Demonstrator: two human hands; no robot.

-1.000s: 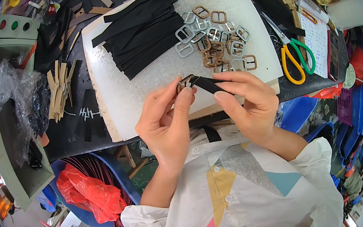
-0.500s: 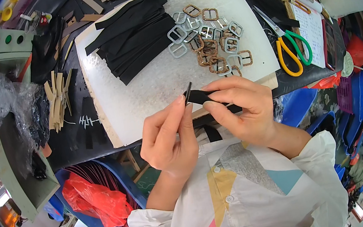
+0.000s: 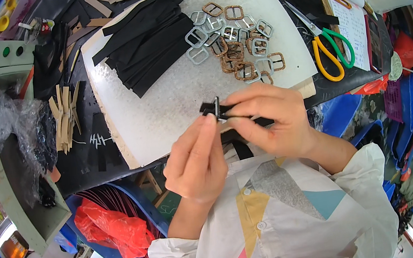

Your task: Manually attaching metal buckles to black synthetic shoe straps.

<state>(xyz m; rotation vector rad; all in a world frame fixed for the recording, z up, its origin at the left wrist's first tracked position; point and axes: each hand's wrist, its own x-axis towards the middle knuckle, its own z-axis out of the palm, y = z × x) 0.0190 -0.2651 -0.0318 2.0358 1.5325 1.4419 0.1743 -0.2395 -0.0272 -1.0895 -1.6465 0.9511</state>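
Pinching a buckle [image 3: 217,106], turned nearly edge-on, between thumb and fingertips of the left hand [image 3: 194,158]. Gripping a black strip [image 3: 208,108] in the right hand [image 3: 275,121], thumb and fingers closed on it at three o'clock from the buckle. With strip showing toward both nine and three o'clock of the buckle; cannot tell the exact threading between the fingertips. With hands close together, over the six o'clock edge of a white board [image 3: 137,141] on a dark desk [image 3: 79,179]. Around the hands: at eleven o'clock, a strip stack [image 3: 144,45]; at one, a heap of grey and brown buckles [image 3: 235,50]; at two, off the board, scissors [image 3: 315,33] with yellow and green loops, near a paper [image 3: 352,37]; at nine, tan sticks [image 3: 64,122]; at eight, below desk level, a red bag [image 3: 112,229] in a blue tub [image 3: 155,210].
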